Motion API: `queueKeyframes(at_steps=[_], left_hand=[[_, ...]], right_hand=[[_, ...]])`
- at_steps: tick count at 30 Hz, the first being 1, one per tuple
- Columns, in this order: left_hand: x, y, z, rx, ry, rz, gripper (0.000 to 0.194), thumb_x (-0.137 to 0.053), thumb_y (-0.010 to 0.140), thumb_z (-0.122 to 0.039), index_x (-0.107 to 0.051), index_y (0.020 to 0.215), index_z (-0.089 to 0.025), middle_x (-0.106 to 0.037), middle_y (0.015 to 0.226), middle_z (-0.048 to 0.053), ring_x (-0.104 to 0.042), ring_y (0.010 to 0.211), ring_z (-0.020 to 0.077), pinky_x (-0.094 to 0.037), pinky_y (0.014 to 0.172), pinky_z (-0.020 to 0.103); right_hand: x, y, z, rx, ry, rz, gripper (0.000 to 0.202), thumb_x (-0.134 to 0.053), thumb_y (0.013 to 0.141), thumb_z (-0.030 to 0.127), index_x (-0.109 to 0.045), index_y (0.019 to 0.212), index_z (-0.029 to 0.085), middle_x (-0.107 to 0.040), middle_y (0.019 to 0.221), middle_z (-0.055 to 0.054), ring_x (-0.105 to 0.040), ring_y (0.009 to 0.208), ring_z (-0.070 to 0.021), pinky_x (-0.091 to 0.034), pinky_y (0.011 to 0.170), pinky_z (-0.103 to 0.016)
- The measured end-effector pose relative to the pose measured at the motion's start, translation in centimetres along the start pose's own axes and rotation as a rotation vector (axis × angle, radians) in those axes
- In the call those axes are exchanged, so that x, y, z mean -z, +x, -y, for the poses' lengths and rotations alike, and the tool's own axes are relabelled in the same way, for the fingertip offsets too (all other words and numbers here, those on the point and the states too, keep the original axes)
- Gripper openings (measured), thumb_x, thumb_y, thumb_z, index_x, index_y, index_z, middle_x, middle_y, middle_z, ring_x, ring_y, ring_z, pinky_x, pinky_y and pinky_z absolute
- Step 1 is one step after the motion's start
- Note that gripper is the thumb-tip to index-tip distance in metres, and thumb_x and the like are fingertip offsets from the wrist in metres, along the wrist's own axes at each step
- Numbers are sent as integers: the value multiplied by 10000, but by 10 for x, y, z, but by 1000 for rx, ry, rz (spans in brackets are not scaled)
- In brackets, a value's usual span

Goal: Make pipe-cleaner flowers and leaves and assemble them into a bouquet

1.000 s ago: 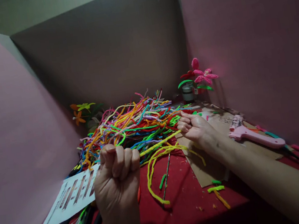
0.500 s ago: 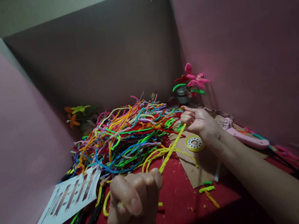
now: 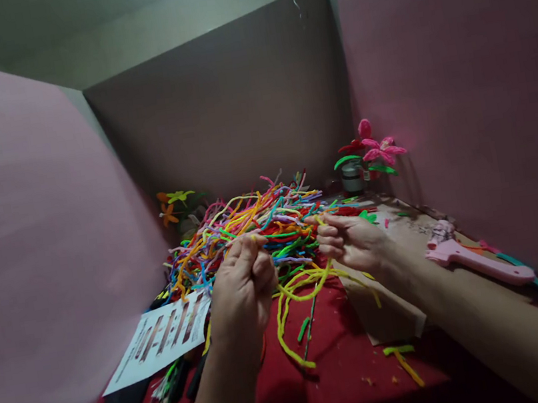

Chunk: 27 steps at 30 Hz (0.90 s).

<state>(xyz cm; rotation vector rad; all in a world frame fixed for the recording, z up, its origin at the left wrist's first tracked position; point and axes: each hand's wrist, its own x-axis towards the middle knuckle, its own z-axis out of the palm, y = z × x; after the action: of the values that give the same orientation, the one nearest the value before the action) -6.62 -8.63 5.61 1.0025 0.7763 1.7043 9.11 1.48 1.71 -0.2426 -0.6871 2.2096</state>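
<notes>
My left hand (image 3: pixel 245 282) and my right hand (image 3: pixel 348 237) are raised over the red cloth, both with fingers closed. Between them a yellow pipe cleaner (image 3: pixel 308 296) sags in a loose curve, one part in each fist. Small yellow tips poke out above the fingers of both hands. More yellow pipe cleaners (image 3: pixel 285 337) lie on the cloth below. Behind my hands rises a heap of multicoloured pipe cleaners (image 3: pixel 251 214), partly hidden by them.
A brown cardboard piece (image 3: pixel 391 321) and a pink glue gun (image 3: pixel 485 263) lie to the right. A printed paper sheet (image 3: pixel 161 339) lies left. Pink flowers (image 3: pixel 382 149) and orange flowers (image 3: pixel 168 214) stand at the back. Short offcuts (image 3: pixel 407 366) lie near the front edge. Pink walls (image 3: pixel 461 65) flank the table.
My left hand has moved up and away from me, closer to my right hand. The pipe cleaner, straight and taut before, now hangs curved. The view has turned slightly left and up.
</notes>
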Motion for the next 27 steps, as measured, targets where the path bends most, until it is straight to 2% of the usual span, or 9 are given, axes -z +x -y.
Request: queueKeyframes(at_steps=[2, 4, 7, 10, 13, 16, 23, 27], left_hand=[[2, 14, 2, 57, 46, 16, 179, -614, 761, -305, -561, 800, -138, -358, 512, -78, -257, 382, 8, -209, 378, 134], [3, 24, 8, 53, 114, 26, 172, -619, 751, -292, -567, 816, -141, -415, 539, -64, -317, 400, 10, -237, 389, 128], [4, 29, 19, 52, 245, 22, 203, -630, 735, -306, -592, 846, -139, -494, 582, -40, -368, 415, 19, -270, 385, 134], [3, 27, 31, 114, 260, 27, 257, -651, 712, -324, -615, 872, -126, -508, 576, -34, -360, 398, 17, -275, 377, 145], [2, 24, 38, 182, 201, 34, 266, -675, 690, -310, -628, 869, -119, -557, 621, -2, -455, 460, 42, -345, 437, 160], [0, 21, 39, 234, 158, 66, 235, -693, 670, -289, -642, 805, -103, -590, 656, 28, -531, 545, 82, -414, 514, 192], [5, 19, 39, 294, 104, 90, 253, -697, 666, -233, -673, 887, -111, -636, 667, 44, -586, 566, 108, -454, 557, 218], [11, 22, 40, 294, 109, 95, 170, -682, 677, -206, -679, 813, -105, -646, 663, 46, -589, 553, 106, -456, 551, 214]], right_hand=[[-9, -2, -9, 1, -77, 55, 45, -490, 784, 112, -532, 799, 105, -414, 495, 60, -322, 386, -34, -283, 391, -148], [-15, -4, -17, 50, -153, 71, 52, -541, 736, 89, -560, 784, 92, -467, 505, 46, -366, 403, -32, -304, 413, -151], [-18, -5, -25, 101, -260, 53, 90, -620, 714, 160, -595, 768, 93, -531, 526, 27, -414, 406, -34, -313, 413, -156], [-17, -6, -30, 137, -367, 22, 164, -680, 671, 237, -609, 735, 103, -571, 548, 12, -451, 398, -45, -329, 390, -165], [-16, -7, -32, 133, -426, 1, 179, -690, 652, 259, -580, 660, 119, -571, 534, 15, -436, 375, -48, -326, 360, -169], [-17, -8, -33, 89, -428, -7, 204, -693, 638, 254, -539, 606, 125, -521, 479, 37, -370, 350, -30, -265, 332, -146], [-14, -3, -34, 40, -474, -17, 212, -692, 616, 260, -533, 586, 123, -492, 440, 50, -336, 320, -23, -229, 308, -144], [-8, 2, -35, -9, -499, 33, 179, -678, 632, 255, -576, 627, 108, -535, 461, 31, -376, 318, -29, -262, 312, -150]])
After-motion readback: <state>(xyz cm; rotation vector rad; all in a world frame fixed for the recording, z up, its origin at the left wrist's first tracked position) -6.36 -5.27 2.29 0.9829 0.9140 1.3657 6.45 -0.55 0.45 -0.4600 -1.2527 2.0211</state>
